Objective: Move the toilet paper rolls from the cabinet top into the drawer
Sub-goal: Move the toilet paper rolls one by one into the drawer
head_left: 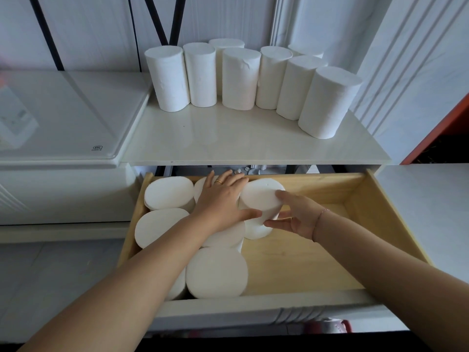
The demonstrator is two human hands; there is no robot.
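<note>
Several white toilet paper rolls (238, 78) stand upright in a curved row at the back of the white cabinet top (228, 143). Below it the wooden drawer (355, 189) is pulled out, with several rolls (217, 273) standing in its left half. My left hand (220, 199) lies flat with straight fingers over the rolls at the drawer's back, its thumb against a tilted roll (260, 199). My right hand (297, 215) holds that same roll from the right, thumb on its top and fingers under its side.
A white glass-topped surface (63, 115) adjoins the cabinet on the left. A ribbed white panel (411, 72) and an orange edge (441, 128) stand at the right. The drawer's right half shows bare wood (299, 257).
</note>
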